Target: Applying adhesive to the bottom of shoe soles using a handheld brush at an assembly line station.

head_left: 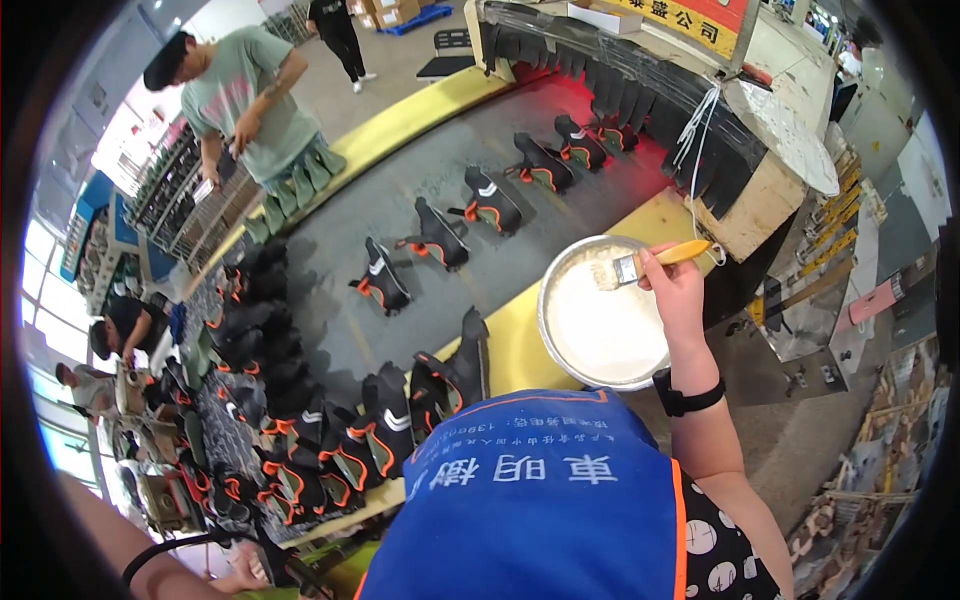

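My right hand point(678, 290) is closed round the yellow wooden handle of a flat paintbrush point(690, 252). The brush's bristles dip toward a round metal bowl point(541, 318) of milky white liquid point(600, 335), near its far rim. At the lower left edge, my left hand point(240, 570) shows only in part, its fingers curled beside something dark; what it grips is hidden. Nearby, black shoe uppers with orange trim point(385, 415) crowd together at the near left. More such uppers, one of them point(437, 235) mid-belt, stand spaced along a grey conveyor belt point(340, 330).
Yellow edging point(520, 350) borders the belt, which runs under a dark fringed machine opening point(640, 90) glowing red. Across the belt stands a person point(235, 100) in a green shirt, beside several grey-green boot shapes point(300, 185). A blue apron point(540, 500) covers my front.
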A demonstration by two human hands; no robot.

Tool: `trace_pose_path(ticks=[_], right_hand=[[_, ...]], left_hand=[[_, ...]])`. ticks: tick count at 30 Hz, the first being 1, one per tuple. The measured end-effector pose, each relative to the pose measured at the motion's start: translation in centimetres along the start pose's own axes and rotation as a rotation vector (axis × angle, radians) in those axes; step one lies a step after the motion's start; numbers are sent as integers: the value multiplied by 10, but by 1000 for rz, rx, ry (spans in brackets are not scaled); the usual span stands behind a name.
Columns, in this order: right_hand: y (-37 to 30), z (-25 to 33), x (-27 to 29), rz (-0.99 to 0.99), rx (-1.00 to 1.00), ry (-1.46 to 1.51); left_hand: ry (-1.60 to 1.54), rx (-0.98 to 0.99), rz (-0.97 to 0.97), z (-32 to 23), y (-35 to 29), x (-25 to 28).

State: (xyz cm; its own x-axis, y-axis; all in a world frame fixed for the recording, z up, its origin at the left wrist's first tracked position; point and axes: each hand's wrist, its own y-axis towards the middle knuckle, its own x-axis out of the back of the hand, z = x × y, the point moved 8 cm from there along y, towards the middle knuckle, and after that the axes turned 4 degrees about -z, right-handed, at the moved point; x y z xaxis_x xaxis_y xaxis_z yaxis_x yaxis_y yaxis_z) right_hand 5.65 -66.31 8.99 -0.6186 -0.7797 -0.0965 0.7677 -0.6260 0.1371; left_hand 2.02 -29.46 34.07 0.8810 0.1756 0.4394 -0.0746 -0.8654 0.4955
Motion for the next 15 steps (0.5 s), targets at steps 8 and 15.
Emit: trace_pose_path(ticks=[8,15], right_hand=[[-12,-24,-5,-20,-23,14],[-24,-33,14,-21,-86,-21]], left_hand=[[194,64,86,-8,28,1],[-80,412,220,33,-9,-44]])
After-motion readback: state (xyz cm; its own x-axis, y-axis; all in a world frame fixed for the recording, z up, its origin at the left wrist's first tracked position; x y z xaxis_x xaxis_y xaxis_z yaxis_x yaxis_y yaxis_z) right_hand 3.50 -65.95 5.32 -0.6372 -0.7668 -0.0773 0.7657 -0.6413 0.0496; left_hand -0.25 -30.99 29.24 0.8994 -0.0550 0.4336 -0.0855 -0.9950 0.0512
